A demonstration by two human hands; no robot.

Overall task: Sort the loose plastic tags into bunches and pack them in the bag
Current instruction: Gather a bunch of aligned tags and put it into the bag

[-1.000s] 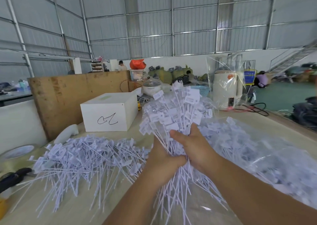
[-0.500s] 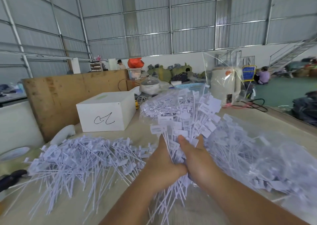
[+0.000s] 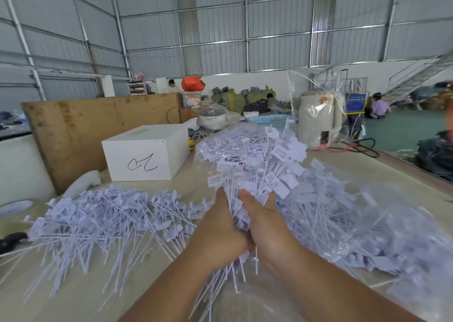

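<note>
1. Both hands, left hand point(image 3: 220, 231) and right hand point(image 3: 267, 226), clasp one bunch of tags point(image 3: 255, 164) by its stems, heads fanned upward over the counter point(image 3: 81, 299).
2. This looks like the packing step: the bunch needs lowering into the clear bag point(image 3: 382, 226) at right.
3. The loose pile point(image 3: 103, 218) lies left, unsorted.

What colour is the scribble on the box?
Black, on the white cardboard box; head view.

I count two hands point(image 3: 245, 226), one white box point(image 3: 147, 155) and one clear bag point(image 3: 367, 223). The tags point(image 3: 98, 213) are too many to count (hundreds, surely).
</note>
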